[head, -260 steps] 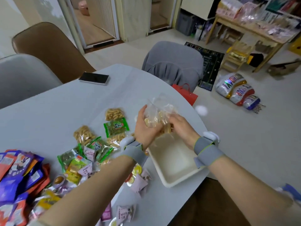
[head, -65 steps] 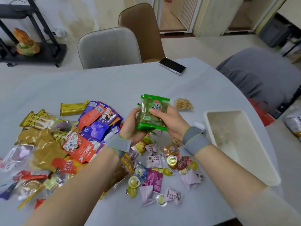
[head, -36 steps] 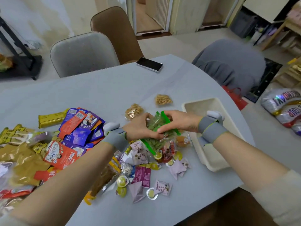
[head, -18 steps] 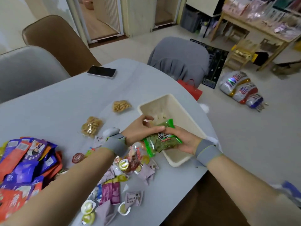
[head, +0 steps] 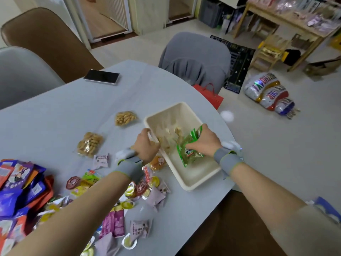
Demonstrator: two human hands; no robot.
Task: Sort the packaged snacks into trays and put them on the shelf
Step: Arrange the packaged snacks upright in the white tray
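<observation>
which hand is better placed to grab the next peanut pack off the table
Left, probably. The left hand sits at the tray rim, on the side where both peanut packs lie, and seems to hold no packet. The right hand is over the tray gripping the green packet.

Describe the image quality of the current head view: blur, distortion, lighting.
Head view: soft, even indoor light with faint shadows; wide-angle distortion bends the pale grey table edge and the door frames; motion blur smears the clear packets in the cream rectangular tray and the green snack packet under the right hand; the left hand at the rim is soft too.
</observation>
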